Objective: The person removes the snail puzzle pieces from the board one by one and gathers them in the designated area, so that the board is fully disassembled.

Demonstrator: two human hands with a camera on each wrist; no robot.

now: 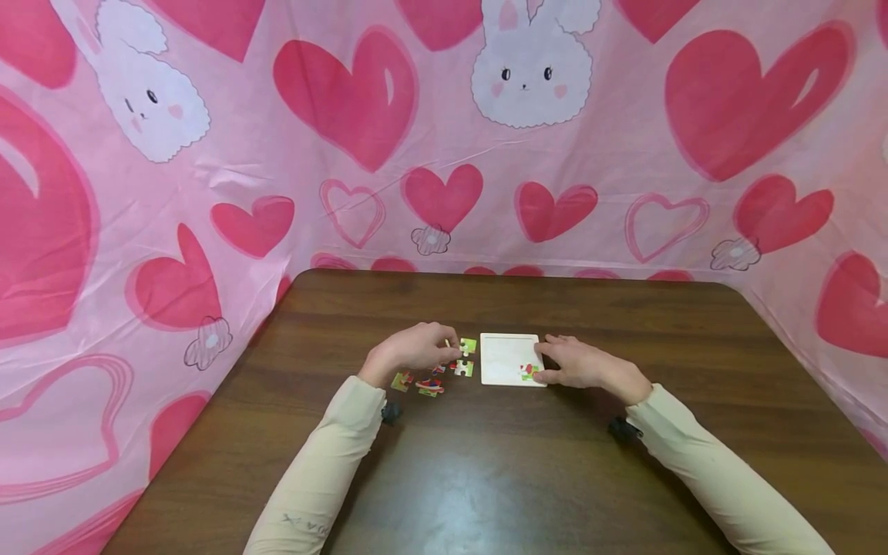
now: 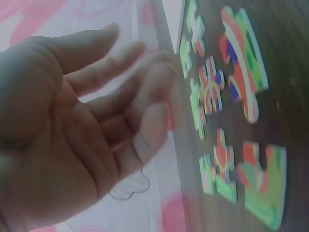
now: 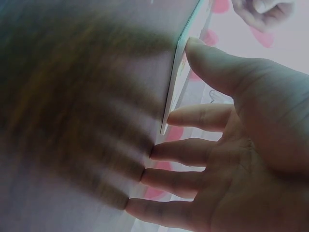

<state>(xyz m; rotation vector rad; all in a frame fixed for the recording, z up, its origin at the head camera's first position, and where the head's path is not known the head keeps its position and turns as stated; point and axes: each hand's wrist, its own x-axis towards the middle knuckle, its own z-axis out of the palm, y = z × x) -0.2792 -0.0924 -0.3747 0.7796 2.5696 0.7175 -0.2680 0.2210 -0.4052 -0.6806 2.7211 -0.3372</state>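
A white square puzzle tray (image 1: 501,361) lies on the table with one jigsaw piece (image 1: 529,371) in its near right corner. My right hand (image 1: 577,362) rests at the tray's right side, fingers straight. In the right wrist view its thumb and forefinger touch the tray edge (image 3: 170,99), while the other fingertips meet the tabletop. Left of the tray, my left hand (image 1: 416,347) hovers over loose jigsaw pieces (image 1: 464,368), partly covering them. Its fingers bend loosely with nothing between them in the left wrist view. A piece with red and blue stripes (image 2: 241,63) lies among the others.
The brown wooden table (image 1: 444,455) has rounded far corners. A pink cloth with hearts and rabbits (image 1: 444,100) hangs behind it and along both sides. A corner piece (image 1: 401,381) lies at the left of the loose group. Small dark devices (image 1: 627,430) sit at both wrists.
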